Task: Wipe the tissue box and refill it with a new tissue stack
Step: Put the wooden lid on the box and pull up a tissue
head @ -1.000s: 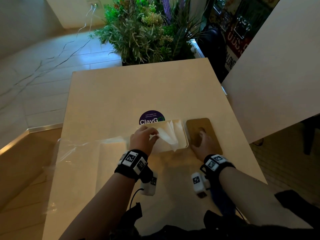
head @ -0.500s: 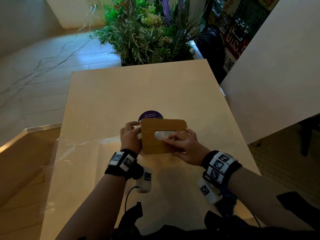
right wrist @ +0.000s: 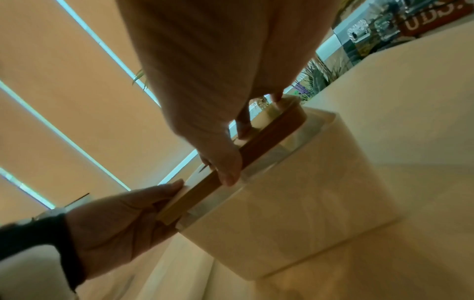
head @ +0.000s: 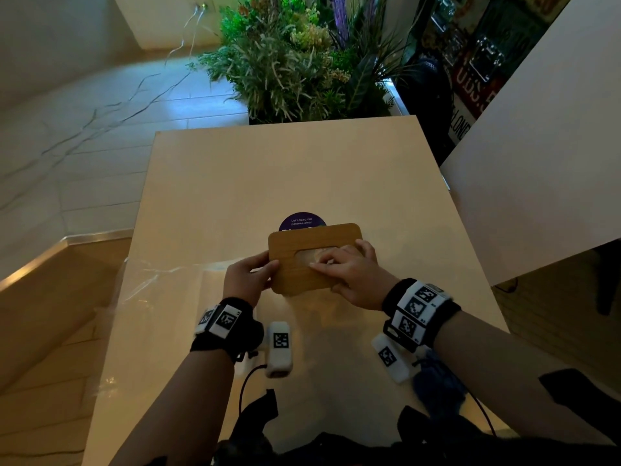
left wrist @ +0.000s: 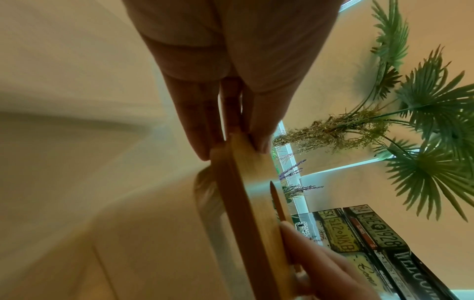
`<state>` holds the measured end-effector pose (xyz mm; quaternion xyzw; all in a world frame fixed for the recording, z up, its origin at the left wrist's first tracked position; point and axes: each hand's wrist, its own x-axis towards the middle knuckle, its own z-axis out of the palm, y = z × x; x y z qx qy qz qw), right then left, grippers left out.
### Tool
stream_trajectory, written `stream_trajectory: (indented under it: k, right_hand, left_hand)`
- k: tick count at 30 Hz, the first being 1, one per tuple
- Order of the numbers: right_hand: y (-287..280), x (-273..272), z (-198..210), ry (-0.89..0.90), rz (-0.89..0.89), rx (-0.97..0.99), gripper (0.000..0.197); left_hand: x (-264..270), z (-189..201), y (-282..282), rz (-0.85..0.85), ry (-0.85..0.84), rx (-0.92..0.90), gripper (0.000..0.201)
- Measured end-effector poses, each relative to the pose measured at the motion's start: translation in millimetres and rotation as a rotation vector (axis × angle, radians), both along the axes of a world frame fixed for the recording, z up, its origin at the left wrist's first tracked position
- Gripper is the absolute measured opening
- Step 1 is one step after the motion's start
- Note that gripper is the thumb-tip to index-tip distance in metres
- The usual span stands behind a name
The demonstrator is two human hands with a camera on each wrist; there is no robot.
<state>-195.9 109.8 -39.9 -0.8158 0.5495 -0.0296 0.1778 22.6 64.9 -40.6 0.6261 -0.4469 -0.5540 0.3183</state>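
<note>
The wooden lid (head: 316, 274) with its oval slot lies over the white tissue box (right wrist: 282, 203), which stands mid-table. In the head view the lid hides the box body. My left hand (head: 265, 267) pinches the lid's left edge, thumb on top. Across from it, my right hand (head: 336, 264) holds the right part, with fingers spread on top beside the slot and the thumb against the near edge. In the right wrist view the lid (right wrist: 256, 146) sits on the box rim, its left end overhanging. Whether it is fully seated is unclear. No tissue shows.
A clear plastic wrapper (head: 161, 280) lies on the table (head: 268, 179) left of the box. A purple round sticker (head: 302, 220) peeks out behind the lid. A planter of greenery (head: 295, 68) stands past the far edge. A white panel (head: 544, 146) rises at the right.
One second ago the box was open, my left hand at the tissues and my right hand on the lid lying beside it. The lid has since come over the box, both hands holding it.
</note>
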Motion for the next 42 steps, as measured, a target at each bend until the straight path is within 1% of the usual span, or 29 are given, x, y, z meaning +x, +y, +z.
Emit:
stream_trajectory:
  k: [6, 7, 9, 10, 12, 13, 14, 16, 21, 25, 27, 29, 30, 32, 33, 35, 36, 37, 39, 40, 42]
  right_hand:
    - [0, -3, -7, 0.004, -0.032, 0.022, 0.057]
    - [-1, -4, -7, -0.021, -0.038, 0.039, 0.055]
    - [-1, -7, -7, -0.157, -0.08, 0.026, 0.051]
    - [-1, -10, -8, -0.25, -0.143, -0.035, 0.05]
    - [-6, -16, -11, -0.416, -0.38, -0.156, 0.047]
    - [-9, -18, -10, -0.468, -0.508, -0.141, 0.049]
    - [-11, -20, -9, -0.493, -0.599, -0.08, 0.05]
    - [-14, -22, -9, -0.483, -0.66, 0.036, 0.047]
    - [-19, -32, -11, -0.464, -0.641, 0.08, 0.047]
    - [-16, -40, -13, -0.454, -0.558, 0.108, 0.05]
    - [-6, -33, -23, -0.412, -0.491, 0.109, 0.052]
    - [5, -25, -33, -0.367, -0.473, 0.128, 0.053]
    - [9, -23, -37, -0.325, -0.481, 0.126, 0.054]
    - [7, -23, -37, -0.173, -0.485, 0.097, 0.054]
    - [5, -26, -35, -0.095, -0.476, 0.094, 0.054]
    - [-2, -31, -27, -0.016, -0.435, 0.081, 0.054]
    - [-6, -34, -23, 0.007, -0.404, 0.071, 0.053]
    - [-10, -37, -18, 0.043, -0.376, 0.059, 0.052]
    - [-17, -42, -7, 0.132, -0.327, 0.027, 0.05]
    - [-20, -44, -3, 0.15, -0.306, -0.005, 0.048]
    - [-25, -42, 6, 0.109, -0.212, -0.095, 0.039]
  left_hand:
    - [-3, -3, 0, -0.008, -0.056, 0.022, 0.037]
    - [-4, -3, 1, -0.011, -0.071, 0.022, 0.037]
    - [-6, -4, 2, -0.014, -0.095, 0.01, 0.036]
    - [-7, -4, 3, -0.012, -0.103, 0.007, 0.036]
    - [-9, -4, 3, 0.0, -0.114, 0.009, 0.034]
    - [-9, -4, 4, 0.003, -0.119, 0.013, 0.033]
    - [-10, -5, 4, 0.002, -0.127, 0.019, 0.033]
    - [-11, -4, 4, -0.003, -0.141, 0.037, 0.032]
    - [-11, -2, 3, 0.01, -0.131, 0.065, 0.034]
    - [-12, -3, 0, 0.027, -0.098, 0.095, 0.038]
    - [-11, -4, -1, 0.041, -0.074, 0.125, 0.037]
    - [-11, -5, -4, 0.047, -0.055, 0.163, 0.033]
    - [-11, -6, -4, 0.044, -0.058, 0.171, 0.029]
    - [-13, -7, -6, 0.045, -0.088, 0.168, 0.022]
    - [-13, -9, -6, 0.048, -0.114, 0.167, 0.019]
    - [-14, -9, -5, 0.037, -0.164, 0.157, 0.021]
    - [-13, -11, -5, 0.012, -0.221, 0.128, 0.026]
    - [-12, -11, -6, -0.036, -0.317, 0.075, 0.035]
    - [-9, -9, -3, -0.161, -0.536, -0.082, 0.054]
    - [-9, -7, -1, -0.244, -0.611, -0.182, 0.063]
    - [-17, -2, 6, -0.486, -0.738, -0.363, 0.077]
